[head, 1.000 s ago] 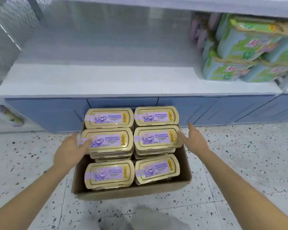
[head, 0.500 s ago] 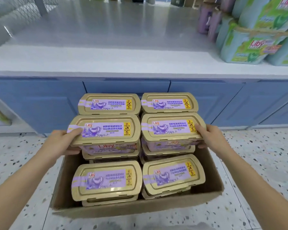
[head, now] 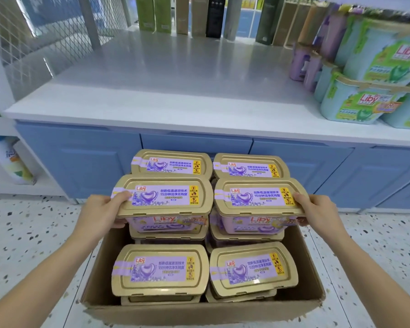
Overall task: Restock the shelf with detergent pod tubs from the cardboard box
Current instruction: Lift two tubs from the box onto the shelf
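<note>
Lighting bright, even, overhead; soft sheen on the glossy white shelf board (head: 175, 74). Shadows faint. Wide-angle bending curves the shelf's front edge. Green-and-blue printed tubs (head: 355, 102) at its right end smeared by blur; centre sharp.
</note>
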### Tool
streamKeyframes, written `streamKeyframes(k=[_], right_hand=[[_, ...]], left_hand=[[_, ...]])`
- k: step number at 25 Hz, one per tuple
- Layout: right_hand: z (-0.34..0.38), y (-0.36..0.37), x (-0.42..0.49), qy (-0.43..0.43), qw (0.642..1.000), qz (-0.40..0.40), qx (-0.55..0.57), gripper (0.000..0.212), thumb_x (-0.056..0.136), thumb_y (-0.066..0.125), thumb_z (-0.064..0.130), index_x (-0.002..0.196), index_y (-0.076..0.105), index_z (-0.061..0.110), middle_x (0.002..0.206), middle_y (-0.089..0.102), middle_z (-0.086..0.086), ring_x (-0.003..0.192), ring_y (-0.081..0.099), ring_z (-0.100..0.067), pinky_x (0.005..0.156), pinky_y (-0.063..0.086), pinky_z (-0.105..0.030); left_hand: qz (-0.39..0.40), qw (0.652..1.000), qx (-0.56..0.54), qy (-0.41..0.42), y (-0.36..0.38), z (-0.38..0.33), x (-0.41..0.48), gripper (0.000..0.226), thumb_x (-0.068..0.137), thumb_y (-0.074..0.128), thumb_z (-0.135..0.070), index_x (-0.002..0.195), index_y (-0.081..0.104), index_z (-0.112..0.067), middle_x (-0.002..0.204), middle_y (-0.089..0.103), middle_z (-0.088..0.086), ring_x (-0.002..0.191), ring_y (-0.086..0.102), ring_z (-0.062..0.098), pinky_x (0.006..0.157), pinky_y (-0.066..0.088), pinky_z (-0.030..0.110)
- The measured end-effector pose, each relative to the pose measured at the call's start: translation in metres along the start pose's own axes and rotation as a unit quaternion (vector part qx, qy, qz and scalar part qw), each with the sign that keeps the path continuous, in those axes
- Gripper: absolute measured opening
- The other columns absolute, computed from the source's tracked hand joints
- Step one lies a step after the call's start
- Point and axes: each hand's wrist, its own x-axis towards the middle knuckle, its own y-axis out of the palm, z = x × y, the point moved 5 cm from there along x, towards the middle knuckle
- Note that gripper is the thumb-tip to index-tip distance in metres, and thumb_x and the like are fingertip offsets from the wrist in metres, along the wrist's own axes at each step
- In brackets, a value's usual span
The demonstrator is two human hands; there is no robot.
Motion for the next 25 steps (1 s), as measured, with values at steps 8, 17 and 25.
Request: streamKeyframes(k=[8, 17, 25], right_hand=[[0.061, -0.057, 0.023, -0.025, 0.998, -0.046, 0.045, 0.044, 0.086, 0.053, 0.032, 0.075, 0.064, -0.01, 0.069, 0.067, -0.023, 0.057, 0.067, -0.032, 0.071, 0.054, -0.045], [0.151, -0.095, 0.094, -0.068, 0.987, -0.098, 0.112, 0.031, 0.081, 0.056, 0.03, 0.062, 0.052, 0.005, 0.072, 0.062, -0.021, 0.044, 0.064, -0.031, 0.047, 0.057, -0.036], [0.19, -0.077, 0.156, -0.065, 0.982, -0.116, 0.135, 0.048, 0.064, 0.057, 0.047, 0.079, 0.064, 0.002, 0.09, 0.068, -0.026, 0.067, 0.068, -0.039, 0.064, 0.059, -0.049]], left_hand=[[-0.03, 0.998, -0.019, 0.057, -0.034, -0.081, 0.016, 0.029, 0.079, 0.063, -0.031, 0.07, 0.066, -0.003, 0.055, 0.07, 0.011, 0.049, 0.069, 0.027, 0.049, 0.058, 0.034], [-0.032, 0.992, -0.048, 0.111, -0.031, -0.176, 0.058, 0.024, 0.08, 0.059, -0.023, 0.082, 0.062, 0.001, 0.047, 0.065, 0.01, 0.034, 0.061, 0.018, 0.036, 0.053, 0.029], [-0.016, 0.992, -0.029, 0.118, -0.012, -0.233, 0.123, 0.034, 0.081, 0.058, -0.028, 0.093, 0.059, 0.003, 0.072, 0.065, 0.02, 0.034, 0.062, 0.02, 0.041, 0.054, 0.032]])
